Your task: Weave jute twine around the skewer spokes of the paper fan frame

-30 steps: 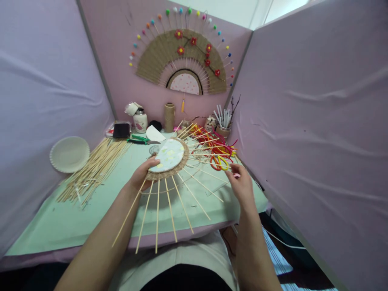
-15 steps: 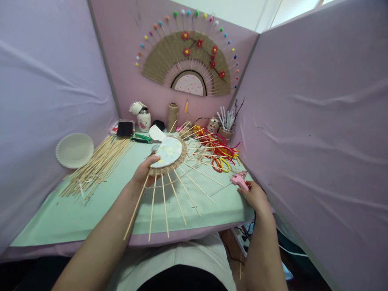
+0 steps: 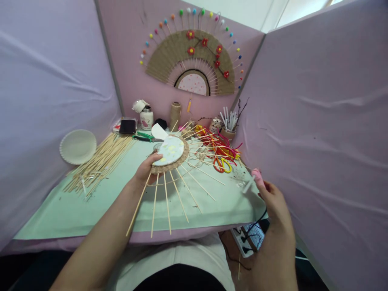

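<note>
My left hand (image 3: 148, 169) grips the lower left edge of a half-made fan (image 3: 171, 150), thumb on top and the other fingers mostly hidden beneath. Pale floral cloth covers the fan's centre, a woven twine band rims it, and thin bamboo sticks fan outward. Off to the right, my right hand (image 3: 273, 198) is closed round a pink hot glue gun (image 3: 258, 178), raised near the table's right edge. A whitish glue stick (image 3: 249, 184) projects from the gun, and a dark cord hangs below. Scissors (image 3: 222, 165) with orange and yellow handles lie between fan and gun.
Bamboo sticks (image 3: 100, 163) and a white plate (image 3: 78, 147) are at left. Green-handled pliers (image 3: 144, 136), a jar (image 3: 146, 118) and a twine roll (image 3: 175, 116) stand behind. Red and yellow cords (image 3: 216, 141) lie back right. A finished fan (image 3: 169, 52) hangs on the back wall.
My right hand has lifted the glue gun from the table and moved it right, turning it so the glue stick shows. The left hand still holds the fan in about the same place.
</note>
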Demonstrator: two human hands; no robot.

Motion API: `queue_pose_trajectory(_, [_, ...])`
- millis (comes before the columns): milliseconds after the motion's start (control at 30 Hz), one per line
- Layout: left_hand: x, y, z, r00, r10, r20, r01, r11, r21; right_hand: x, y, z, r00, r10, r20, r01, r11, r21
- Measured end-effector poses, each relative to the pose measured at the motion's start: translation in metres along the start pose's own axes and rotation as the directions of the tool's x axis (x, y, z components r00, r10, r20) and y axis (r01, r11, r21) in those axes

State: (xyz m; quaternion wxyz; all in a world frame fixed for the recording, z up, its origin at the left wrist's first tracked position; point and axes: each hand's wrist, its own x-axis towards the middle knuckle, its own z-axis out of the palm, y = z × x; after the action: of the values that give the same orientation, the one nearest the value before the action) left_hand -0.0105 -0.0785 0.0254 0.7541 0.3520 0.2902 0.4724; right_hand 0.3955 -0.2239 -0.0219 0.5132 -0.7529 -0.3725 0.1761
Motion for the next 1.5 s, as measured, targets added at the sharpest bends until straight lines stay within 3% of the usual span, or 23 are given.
queue_pose_trajectory(100, [0.000,-0.001,-0.001,1.000,0.000,0.007,0.000,1.000,0.028,-0.008,-0.012,-0.011,0.997,0.062,0.033,-0.070,0.947,0.314])
queue_pose_trajectory(200, [0.001,-0.002,-0.001,1.000,0.012,0.018,-0.013,0.998,0.063,-0.017,-0.028,-0.015,0.991,0.058,0.120,-0.117,0.811,0.573])
queue_pose_trajectory(333, [-0.001,-0.004,0.002,0.999,0.031,0.024,-0.033,0.995,0.099,-0.029,-0.049,-0.008,0.982,0.037,0.187,-0.159,0.699,0.697])
queue_pose_trajectory(567, [-0.002,-0.008,0.008,0.995,0.099,0.001,-0.099,0.989,0.110,-0.059,-0.079,0.021,0.971,-0.143,0.190,-0.007,0.780,0.626])
queue_pose_trajectory(833, [-0.004,-0.007,0.008,0.998,0.064,0.022,-0.067,0.982,0.179,-0.085,-0.096,0.028,0.937,-0.230,0.264,0.141,0.939,0.315])
queue_pose_trajectory(1033, [-0.008,-0.006,0.012,0.998,0.050,0.046,-0.058,0.980,0.193,-0.088,-0.098,0.025,0.922,-0.254,0.294,0.174,0.946,0.273])
queue_pose_trajectory(1367, [-0.004,-0.007,0.004,0.995,0.005,0.098,-0.028,0.972,0.234,-0.093,-0.110,0.025,0.896,-0.243,0.371,0.198,0.968,0.155])
queue_pose_trajectory(1500, [-0.007,-0.007,0.008,0.998,-0.006,0.070,-0.011,0.972,0.236,-0.092,-0.112,0.029,0.872,-0.257,0.416,0.242,0.966,0.090])
